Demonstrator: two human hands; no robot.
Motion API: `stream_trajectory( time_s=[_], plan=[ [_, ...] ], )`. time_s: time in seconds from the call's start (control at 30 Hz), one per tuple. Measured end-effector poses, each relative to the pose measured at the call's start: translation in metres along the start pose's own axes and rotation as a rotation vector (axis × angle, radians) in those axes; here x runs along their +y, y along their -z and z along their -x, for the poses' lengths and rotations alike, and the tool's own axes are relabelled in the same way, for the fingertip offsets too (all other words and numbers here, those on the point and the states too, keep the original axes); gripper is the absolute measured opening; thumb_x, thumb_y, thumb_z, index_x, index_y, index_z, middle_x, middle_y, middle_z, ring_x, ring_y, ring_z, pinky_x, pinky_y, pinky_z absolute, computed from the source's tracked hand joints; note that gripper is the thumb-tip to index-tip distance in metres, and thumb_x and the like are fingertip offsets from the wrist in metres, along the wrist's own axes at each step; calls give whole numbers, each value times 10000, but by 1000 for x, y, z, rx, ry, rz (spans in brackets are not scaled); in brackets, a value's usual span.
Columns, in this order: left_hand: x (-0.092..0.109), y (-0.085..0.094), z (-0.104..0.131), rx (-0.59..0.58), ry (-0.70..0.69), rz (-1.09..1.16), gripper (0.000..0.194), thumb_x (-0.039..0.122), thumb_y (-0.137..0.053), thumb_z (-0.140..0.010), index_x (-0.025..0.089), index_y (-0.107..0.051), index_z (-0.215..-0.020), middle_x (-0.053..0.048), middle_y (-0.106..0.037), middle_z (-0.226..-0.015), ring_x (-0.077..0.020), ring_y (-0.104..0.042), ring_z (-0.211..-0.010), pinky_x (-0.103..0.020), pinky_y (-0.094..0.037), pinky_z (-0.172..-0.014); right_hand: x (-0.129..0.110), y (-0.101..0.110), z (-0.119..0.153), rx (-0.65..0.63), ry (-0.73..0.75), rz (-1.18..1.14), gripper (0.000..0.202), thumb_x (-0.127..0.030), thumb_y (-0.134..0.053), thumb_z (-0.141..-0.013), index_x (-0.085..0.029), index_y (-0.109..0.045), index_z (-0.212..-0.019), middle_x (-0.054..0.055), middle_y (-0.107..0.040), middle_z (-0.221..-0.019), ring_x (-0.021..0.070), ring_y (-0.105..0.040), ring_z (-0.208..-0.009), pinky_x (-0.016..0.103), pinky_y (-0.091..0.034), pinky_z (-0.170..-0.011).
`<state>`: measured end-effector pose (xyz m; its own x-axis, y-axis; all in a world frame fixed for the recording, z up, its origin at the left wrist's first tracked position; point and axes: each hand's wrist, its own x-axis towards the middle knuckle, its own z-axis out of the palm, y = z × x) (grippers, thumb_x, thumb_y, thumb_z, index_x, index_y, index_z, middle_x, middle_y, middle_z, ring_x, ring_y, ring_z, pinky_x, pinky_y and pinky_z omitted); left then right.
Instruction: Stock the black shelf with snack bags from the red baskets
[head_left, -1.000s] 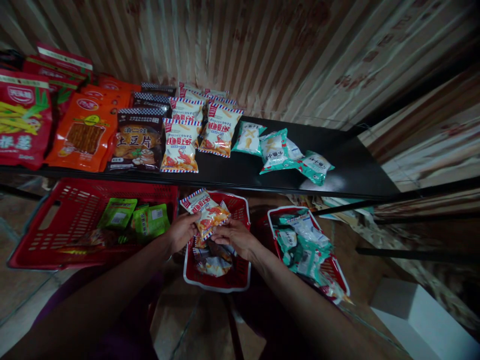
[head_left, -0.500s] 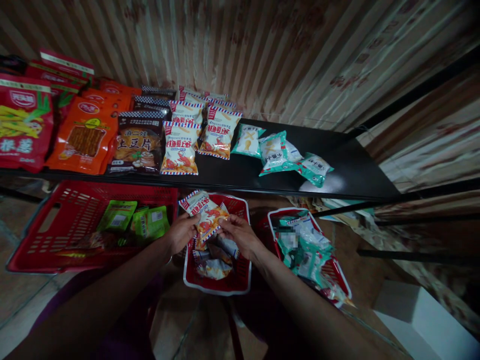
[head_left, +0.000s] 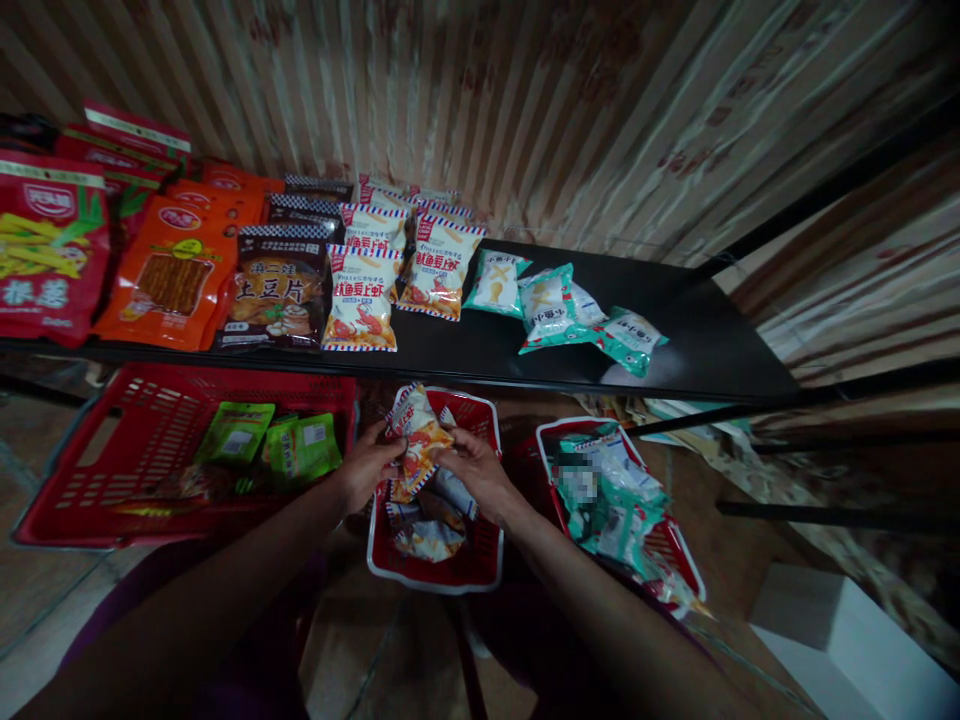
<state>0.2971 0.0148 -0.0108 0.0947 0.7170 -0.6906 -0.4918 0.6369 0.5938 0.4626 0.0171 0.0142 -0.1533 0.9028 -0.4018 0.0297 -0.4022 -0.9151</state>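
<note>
Between both hands is a white and orange snack bag (head_left: 421, 440) with shrimp pictures and a striped edge. My left hand (head_left: 369, 465) is closed on its left side, my right hand (head_left: 476, 472) on its right side. The bag is bent and tilted, held over a red basket (head_left: 435, 578) with a white rim. Several similar snack bags (head_left: 429, 538) lie inside that basket, below my hands. On the black shelf (head_left: 465, 350) just ahead stand matching shrimp snack bags (head_left: 361, 298) in two rows.
Left of these rows stand dark potato chip bags (head_left: 274, 285), orange bags (head_left: 176, 270) and red bags (head_left: 49, 245). Teal snack bags (head_left: 551, 305) lie to the right. A large red basket (head_left: 161, 400) holds green packets (head_left: 304, 445); a smaller red basket (head_left: 546, 450) holds teal bags. A white box (head_left: 862, 640) sits lower right.
The snack bag in my hands has been squeezed and bent inward, turning more upright. My hands have shifted slightly and remain over the middle basket. Things on the shelf have not moved.
</note>
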Motion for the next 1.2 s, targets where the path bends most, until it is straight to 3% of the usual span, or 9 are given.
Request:
stream_trajectory(
  time_s=[0.1,0.2,0.4,0.57,0.77,0.93,1.2],
  plan=[
    [1,0,0,8,-34,-91,409,125,-711,-661,183,-529,-1023,-52,-646,-915,-160,-629,-772,-326,-506,-720,-1,0,2,-23,200,246,149,-275,-637,-677,-195,-541,-596,49,-607,-1094,191,-564,-981,290,-445,-820],
    [3,1,0,4,-55,-150,334,122,-687,-653,169,-561,-959,-58,-639,-911,-167,-618,-808,-322,-493,-744,-3,0,6,-51,360,494,106,-188,-596,-710,-202,-534,-626,82,-574,-1161,212,-502,-1131,343,-392,-923],
    [7,0,0,-191,-14,-43,225,118,-604,-638,158,-602,-859,-37,-653,-844,-164,-612,-774,-339,-496,-750,-2,2,12,-91,582,856,71,-131,-567,-723,-193,-548,-693,112,-497,-1276,243,-468,-1169,419,-390,-951],
    [5,-2,1,-192,35,-23,179,272,-612,-738,166,-615,-882,-52,-671,-802,-168,-613,-710,-321,-493,-691,-1,2,13,-175,670,1075,63,-117,-564,-735,-179,-565,-744,119,-486,-1291,265,-430,-1190,443,-397,-968],
    [5,-4,0,-138,95,-7,346,450,-501,-835,139,-638,-897,-58,-657,-695,-158,-596,-604,-290,-470,-629,0,-2,18,-264,757,1193,59,-133,-576,-758,-168,-589,-804,128,-471,-1312,276,-394,-1225,457,-391,-1004],
    [8,-6,0,-12,127,36,337,417,-450,-872,136,-629,-820,-39,-636,-640,-142,-587,-566,-259,-454,-578,0,-4,19,-298,778,1247,43,-139,-577,-773,-158,-608,-796,139,-472,-1300,277,-390,-1228,442,-381,-1019],
    [1,-1,-6,41,76,42,311,389,-477,-864,127,-633,-803,-32,-634,-622,-134,-577,-529,-251,-444,-540,-1,-5,23,-317,698,1073,126,-270,-570,-819,-167,-613,-760,119,-449,-1318,267,-380,-1233,426,-379,-1005]
  ],
)
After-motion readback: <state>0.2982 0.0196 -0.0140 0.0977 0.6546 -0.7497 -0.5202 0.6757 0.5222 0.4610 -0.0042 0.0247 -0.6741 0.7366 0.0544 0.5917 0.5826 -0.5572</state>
